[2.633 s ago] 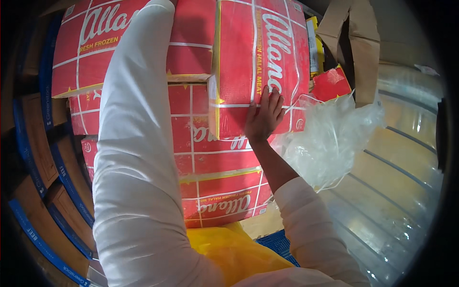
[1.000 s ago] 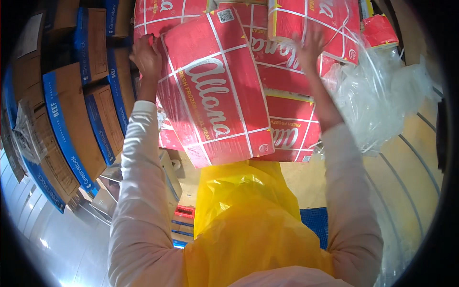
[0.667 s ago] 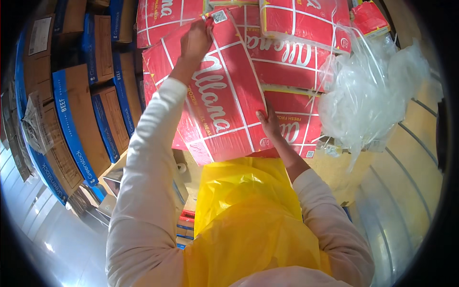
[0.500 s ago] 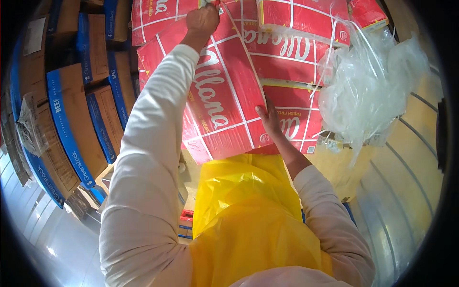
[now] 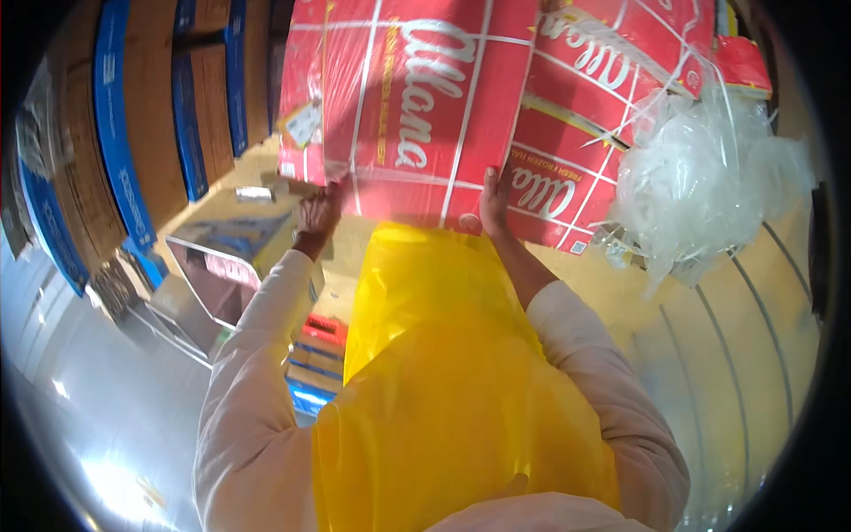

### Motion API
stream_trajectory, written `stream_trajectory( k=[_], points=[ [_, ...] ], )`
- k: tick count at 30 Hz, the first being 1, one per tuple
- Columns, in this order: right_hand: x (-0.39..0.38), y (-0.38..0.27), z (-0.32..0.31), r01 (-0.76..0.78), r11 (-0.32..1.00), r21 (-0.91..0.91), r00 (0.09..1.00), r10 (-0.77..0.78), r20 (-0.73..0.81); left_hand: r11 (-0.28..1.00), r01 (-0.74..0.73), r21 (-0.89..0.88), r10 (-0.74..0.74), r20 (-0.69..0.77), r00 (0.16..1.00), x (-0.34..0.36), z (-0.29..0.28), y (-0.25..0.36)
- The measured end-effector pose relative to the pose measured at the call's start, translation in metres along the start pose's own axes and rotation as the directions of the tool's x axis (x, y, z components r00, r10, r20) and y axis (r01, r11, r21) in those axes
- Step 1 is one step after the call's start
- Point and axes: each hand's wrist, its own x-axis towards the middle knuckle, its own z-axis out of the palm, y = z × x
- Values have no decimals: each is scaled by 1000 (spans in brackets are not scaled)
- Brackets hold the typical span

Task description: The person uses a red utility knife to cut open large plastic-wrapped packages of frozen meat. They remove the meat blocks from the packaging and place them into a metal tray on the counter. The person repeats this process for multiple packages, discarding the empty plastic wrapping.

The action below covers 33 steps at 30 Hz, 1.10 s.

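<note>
Here, the carton [image 5: 425, 106] fills the upper middle of the frame. The left hand [image 5: 317, 215] is curled closed at its lower-left corner; the right hand [image 5: 496, 202] clasps its lower-right edge, thumb on the face. Clear plastic [image 5: 705, 173] bunches at the right, brown-and-blue boxes [image 5: 158, 106] stand upper left.

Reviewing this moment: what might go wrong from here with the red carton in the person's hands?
The left hand and right hand both grip the red carton near its lower end, so its far end might tip or the load might slip. 
Its wrapping looks smooth and glossy, which may weaken the grip.
Loose clear plastic bunches to the right, where a sleeve could snag.
</note>
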Motion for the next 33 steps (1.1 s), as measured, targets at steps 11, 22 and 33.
stream_trajectory(
  k=[11,22,33],
  points=[
    [75,-151,106,840,358,-406,538,-645,543,991,12,-136,-34,-158,987,31,-44,-38],
    [83,-145,85,900,148,-410,435,-383,815,928,373,5,-361,264,894,-112,3,-107],
    [82,-178,87,577,374,-726,743,129,656,832,267,-486,-400,-193,896,-8,-8,205]
  ],
)
